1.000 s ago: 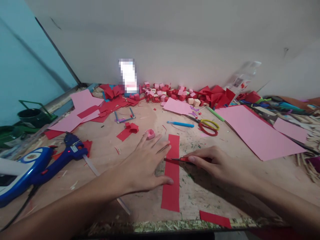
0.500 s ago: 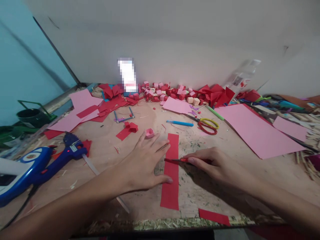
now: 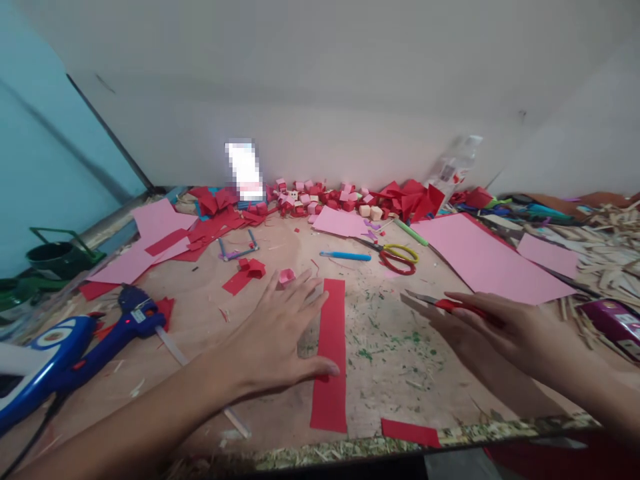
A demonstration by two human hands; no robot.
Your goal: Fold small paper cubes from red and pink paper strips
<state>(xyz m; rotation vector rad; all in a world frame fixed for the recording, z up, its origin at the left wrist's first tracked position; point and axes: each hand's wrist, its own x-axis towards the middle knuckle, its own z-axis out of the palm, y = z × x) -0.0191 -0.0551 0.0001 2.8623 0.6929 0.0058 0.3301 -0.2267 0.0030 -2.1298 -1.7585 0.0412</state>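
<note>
Glue gun (image 3: pixel 143 313) is lying at the left of the wooden worktable (image 3: pixel 287 243), a pale stick jutting from it toward the person's forearm. The left hand (image 3: pixel 283 333) is spreading palm down with its fingers fanned apart and pointing away from the body; it is grasping nothing. Its thumb is stretching sideways onto the red paper strip (image 3: pixel 330 400), and its forefinger is reaching the strip's left edge farther up. Just beyond the other fingertips, a small pink paper ring (image 3: pixel 287 276) is sitting on the wood. The strip is lying lengthwise on the table, in front of the person, one end facing the near edge. It is looking long, narrow and flat, with straight sides and an even, matte red surface. Beyond its far end and slightly to the right, a blue pen-like tool (image 3: pixel 347 256) is lying crosswise, and scissors (image 3: pixel 397 259) with yellow and red handles are resting next to it. Farther right, well apart from the strip, the right hand (image 3: pixel 520 327) is curling firmly around a red-handled cutter (image 3: pixel 445 305); its slim, pointed metal blade is aiming leftward.
</note>
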